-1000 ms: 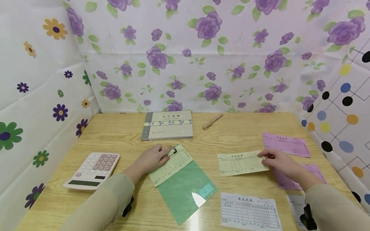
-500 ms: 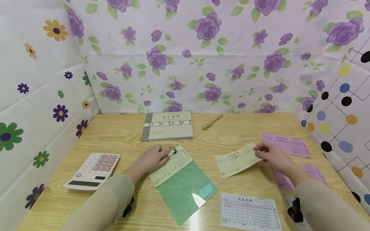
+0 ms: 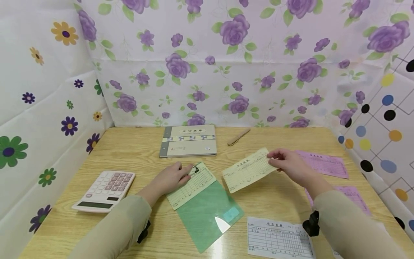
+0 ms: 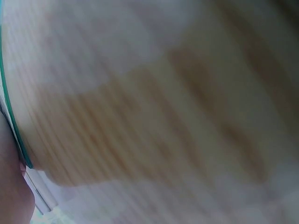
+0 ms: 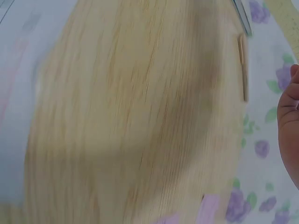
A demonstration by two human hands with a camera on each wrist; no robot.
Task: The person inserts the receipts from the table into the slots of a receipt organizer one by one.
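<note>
In the head view, my left hand (image 3: 171, 177) holds the clip end of a green translucent clipboard (image 3: 200, 219) lying slantwise on the table. Index finger and thumb are at its small black clip (image 3: 196, 169); the other fingers are partly hidden. A yellow receipt slip (image 3: 191, 189) lies under the clip. To the right, my right hand (image 3: 289, 163) pinches another yellow receipt slip (image 3: 247, 172) by its right end, raised and tilted, its left end near the clipboard. The left wrist view shows blurred tabletop and the clipboard's green edge (image 4: 10, 102).
A calculator (image 3: 105, 190) lies at the left. An account book (image 3: 188, 141) and a pen (image 3: 238, 137) lie at the back. On the right are pink slips (image 3: 323, 164) and white slips (image 3: 278, 237). Patterned cloth (image 3: 207, 82) walls the table's back and sides.
My right hand has moved left and lifted the yellow receipt slip off the table, bringing it close to the clipboard. My left hand has stayed in place at the clip.
</note>
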